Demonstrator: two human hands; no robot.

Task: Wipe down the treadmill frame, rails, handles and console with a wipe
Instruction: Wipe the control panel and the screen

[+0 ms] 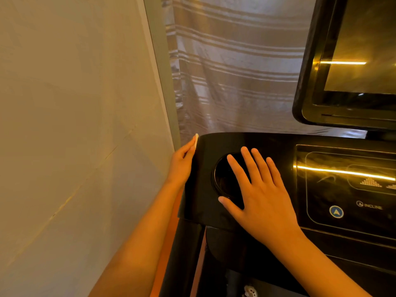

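Note:
The black treadmill console (321, 189) fills the lower right, with a round cup holder (222, 179) near its left end and a glossy control panel (351, 185) showing an INCLINE label. My left hand (182, 161) presses a small white wipe (196, 139) with straight fingers against the console's left side edge, near its far corner. My right hand (259, 194) lies flat with spread fingers on top of the console, partly over the cup holder. A dark screen (351, 61) stands above at the upper right.
A beige wall (75, 125) runs close along the left, leaving a narrow gap beside the console. A striped curtain (235, 65) hangs behind the treadmill. The black upright (184, 260) drops below the console's left end.

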